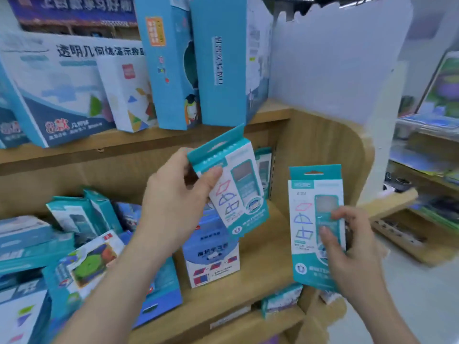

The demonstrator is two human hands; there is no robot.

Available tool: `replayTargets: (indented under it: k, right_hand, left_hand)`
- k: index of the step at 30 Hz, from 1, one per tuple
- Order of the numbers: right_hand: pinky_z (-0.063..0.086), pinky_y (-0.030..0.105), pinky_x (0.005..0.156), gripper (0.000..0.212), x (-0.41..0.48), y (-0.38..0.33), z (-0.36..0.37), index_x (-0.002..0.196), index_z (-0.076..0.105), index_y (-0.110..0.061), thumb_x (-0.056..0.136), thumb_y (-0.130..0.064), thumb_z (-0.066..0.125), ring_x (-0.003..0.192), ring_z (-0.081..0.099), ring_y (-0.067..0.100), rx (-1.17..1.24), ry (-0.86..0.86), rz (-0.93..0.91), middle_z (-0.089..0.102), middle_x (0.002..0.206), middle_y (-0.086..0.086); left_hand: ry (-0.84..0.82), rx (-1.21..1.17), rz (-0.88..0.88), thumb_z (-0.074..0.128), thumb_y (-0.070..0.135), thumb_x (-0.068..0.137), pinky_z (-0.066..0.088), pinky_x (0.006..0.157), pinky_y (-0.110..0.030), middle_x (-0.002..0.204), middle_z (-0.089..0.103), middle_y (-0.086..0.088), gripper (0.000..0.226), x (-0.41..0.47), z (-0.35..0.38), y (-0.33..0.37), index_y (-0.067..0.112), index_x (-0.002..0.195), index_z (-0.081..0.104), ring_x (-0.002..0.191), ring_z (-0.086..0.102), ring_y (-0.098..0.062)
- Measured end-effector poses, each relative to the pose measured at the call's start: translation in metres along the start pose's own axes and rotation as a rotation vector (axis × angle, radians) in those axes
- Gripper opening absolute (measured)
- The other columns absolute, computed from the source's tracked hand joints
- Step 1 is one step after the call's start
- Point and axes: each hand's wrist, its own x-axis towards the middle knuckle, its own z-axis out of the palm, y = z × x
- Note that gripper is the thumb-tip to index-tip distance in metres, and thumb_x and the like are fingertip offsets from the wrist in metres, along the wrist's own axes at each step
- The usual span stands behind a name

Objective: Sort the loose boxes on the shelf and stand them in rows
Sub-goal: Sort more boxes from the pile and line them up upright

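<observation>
Holding: the left hand (173, 202) is clamped on a tilted teal box (238, 192), thumb across its front, up in the air over the lower shelf (268, 244).
Right side: the right hand (347, 247) grips an upright teal box (310, 219), fingers curled over its face, out past the shelf's right end.
Standing: a blue-and-white box (213, 259) is upright mid-shelf, and a back-corner box (263, 165) stands against the side panel, probably the row to join.
Loose: a heap of boxes (74, 244) slumps on the left, unsorted.
Risk one: two thin boxes, each in a one-handed grip. Letting one go on its narrow base could tip it flat, or knock the blue-and-white one over.
Risk two: the left forearm crosses low over the heap, and a nudge could slide boxes off the front edge.
Blur: the print is smeared, so I can't confirm the two held boxes match.
</observation>
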Motion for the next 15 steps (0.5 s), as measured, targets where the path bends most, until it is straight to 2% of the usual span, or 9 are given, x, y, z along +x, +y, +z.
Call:
replayTargets:
  k: [3, 6, 8, 9, 12, 15]
  right_hand:
    - [0.053, 0.052, 0.075, 0.059, 0.003, 0.019, -0.001, 0.100, 0.037, -0.050, 0.082, -0.001, 0.065, 0.097, 0.064, 0.020, 0.058, 0.006, 0.047, 0.059, 0.106, 0.001]
    - [0.056, 0.040, 0.077, 0.069, 0.006, 0.034, 0.002, 0.116, 0.038, -0.052, 0.081, 0.000, 0.067, 0.098, 0.064, 0.013, 0.093, -0.042, 0.073, 0.061, 0.106, 0.000]
    - [0.056, 0.028, 0.076, 0.065, 0.008, 0.044, 0.008, 0.119, 0.042, -0.050, 0.083, -0.001, 0.065, 0.102, 0.063, 0.009, 0.142, -0.085, 0.084, 0.062, 0.111, -0.003]
    - [0.056, 0.024, 0.076, 0.061, 0.010, 0.048, 0.011, 0.117, 0.045, -0.049, 0.084, -0.001, 0.064, 0.103, 0.063, 0.007, 0.174, -0.098, 0.099, 0.063, 0.113, -0.007]
    - [0.057, 0.028, 0.078, 0.052, 0.018, 0.061, 0.022, 0.110, 0.049, -0.050, 0.086, -0.007, 0.064, 0.103, 0.063, 0.004, 0.265, -0.149, 0.173, 0.064, 0.110, -0.016]
    - [0.057, 0.025, 0.075, 0.044, 0.028, 0.073, 0.032, 0.106, 0.052, -0.044, 0.086, -0.007, 0.065, 0.100, 0.064, 0.004, 0.363, -0.191, 0.268, 0.066, 0.108, -0.011]
  left_hand:
    - [-0.025, 0.135, 0.000, 0.060, 0.028, 0.090, 0.053, 0.076, -0.042, 0.090, 0.067, 0.015, 0.013, 0.012, 0.043, -0.005, 0.032, 0.099, 0.052, 0.085, 0.064, -0.010]
    - [-0.036, 0.308, -0.016, 0.058, 0.026, 0.092, 0.044, 0.076, -0.032, 0.101, 0.064, 0.007, 0.014, 0.032, 0.083, -0.013, 0.026, 0.105, 0.052, 0.092, 0.058, -0.016]
    - [-0.037, 0.384, -0.042, 0.058, 0.023, 0.092, 0.036, 0.071, -0.027, 0.105, 0.063, 0.001, 0.015, 0.049, 0.108, -0.024, 0.019, 0.106, 0.053, 0.094, 0.056, -0.018]
    - [-0.038, 0.391, -0.058, 0.059, 0.021, 0.092, 0.037, 0.073, -0.029, 0.105, 0.063, -0.002, 0.016, 0.057, 0.120, -0.029, 0.016, 0.105, 0.053, 0.096, 0.056, -0.021]
    - [-0.060, 0.408, -0.125, 0.059, 0.018, 0.091, 0.044, 0.077, -0.034, 0.106, 0.063, -0.008, 0.014, 0.080, 0.152, -0.046, 0.013, 0.103, 0.053, 0.098, 0.058, -0.025]
    - [-0.085, 0.417, -0.216, 0.060, 0.018, 0.091, 0.048, 0.079, -0.035, 0.109, 0.063, -0.012, 0.020, 0.100, 0.177, -0.066, 0.010, 0.109, 0.055, 0.100, 0.059, -0.027]
